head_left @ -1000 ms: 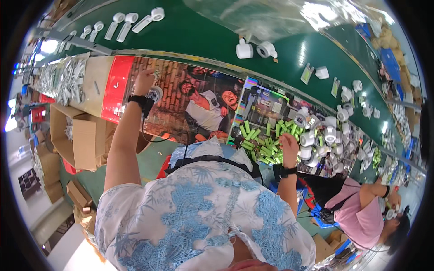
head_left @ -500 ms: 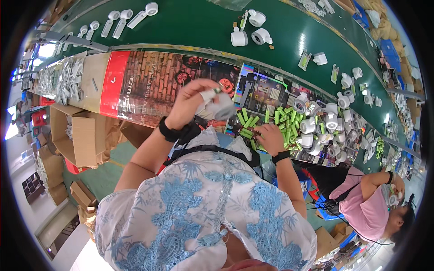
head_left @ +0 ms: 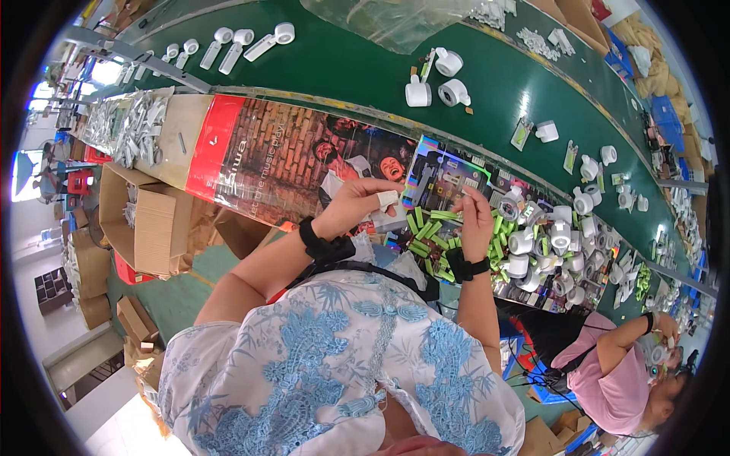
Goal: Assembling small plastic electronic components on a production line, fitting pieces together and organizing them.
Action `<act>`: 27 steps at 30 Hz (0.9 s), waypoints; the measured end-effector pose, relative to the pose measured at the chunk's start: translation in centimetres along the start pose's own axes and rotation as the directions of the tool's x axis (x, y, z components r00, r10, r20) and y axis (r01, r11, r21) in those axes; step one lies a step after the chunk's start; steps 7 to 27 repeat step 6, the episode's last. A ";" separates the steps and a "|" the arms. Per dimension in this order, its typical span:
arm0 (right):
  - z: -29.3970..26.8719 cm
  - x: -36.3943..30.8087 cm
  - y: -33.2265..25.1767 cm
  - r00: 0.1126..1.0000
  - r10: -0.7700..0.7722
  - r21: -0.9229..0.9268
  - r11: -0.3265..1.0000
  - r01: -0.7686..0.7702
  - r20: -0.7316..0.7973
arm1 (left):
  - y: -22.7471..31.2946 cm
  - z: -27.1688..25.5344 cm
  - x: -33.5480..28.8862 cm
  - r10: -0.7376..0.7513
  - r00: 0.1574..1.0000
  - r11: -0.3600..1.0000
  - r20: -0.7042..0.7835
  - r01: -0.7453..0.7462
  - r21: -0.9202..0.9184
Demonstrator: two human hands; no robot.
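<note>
My left hand (head_left: 357,207) is closed over the near edge of the printed boards, with a white wrap round its thumb. Below its fingers shows a white plastic housing (head_left: 390,220), mostly hidden by the hand. My right hand (head_left: 476,220) is raised just to the right, thumb and fingertips pinched together; whatever is between them is too small to make out. Under and beside the right hand lies a heap of green cylindrical pieces (head_left: 432,230). To its right are piled white round-headed housings (head_left: 560,233), mixed with more green pieces.
A green conveyor belt (head_left: 334,80) runs along the far side, carrying white handheld-fan bodies (head_left: 236,53). Clear plastic film (head_left: 388,19) hangs over its far edge. Bagged parts (head_left: 137,125) lie at the left, above an open cardboard box (head_left: 163,228). A co-worker (head_left: 608,365) sits at the right.
My left hand has moved right and lower with the white housing. The right hand has lifted off the green pieces and now pinches near the left hand. The view has shifted slightly.
</note>
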State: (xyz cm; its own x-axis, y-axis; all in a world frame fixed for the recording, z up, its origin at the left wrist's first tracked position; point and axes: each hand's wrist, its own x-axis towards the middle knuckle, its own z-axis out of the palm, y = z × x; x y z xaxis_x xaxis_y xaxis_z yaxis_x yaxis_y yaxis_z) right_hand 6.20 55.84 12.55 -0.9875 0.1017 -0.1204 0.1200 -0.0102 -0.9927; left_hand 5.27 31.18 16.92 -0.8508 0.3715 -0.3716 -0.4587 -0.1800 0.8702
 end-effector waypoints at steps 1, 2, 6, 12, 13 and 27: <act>0.1 0.3 0.2 0.998 -0.010 0.015 1.000 0.009 0.069 | 0.1 0.5 0.1 0.051 0.998 0.999 -0.031 -0.051 -0.002; 0.4 0.6 0.1 0.997 -0.019 0.020 1.000 0.018 0.072 | 0.1 0.7 0.2 0.059 0.998 0.998 -0.033 -0.059 0.004; 1.8 0.5 0.0 0.964 -0.043 -0.026 0.998 0.052 0.263 | -0.2 0.6 0.7 0.055 0.998 0.996 -0.024 -0.053 0.072; 1.8 0.5 0.0 0.964 -0.043 -0.026 0.998 0.052 0.263 | -0.2 0.6 0.7 0.055 0.998 0.996 -0.024 -0.053 0.072; 1.8 0.5 0.0 0.964 -0.043 -0.026 0.998 0.052 0.263 | -0.2 0.6 0.7 0.055 0.998 0.996 -0.024 -0.053 0.072; 1.8 0.5 0.0 0.964 -0.043 -0.026 0.998 0.052 0.263 | -0.2 0.6 0.7 0.055 0.998 0.996 -0.024 -0.053 0.072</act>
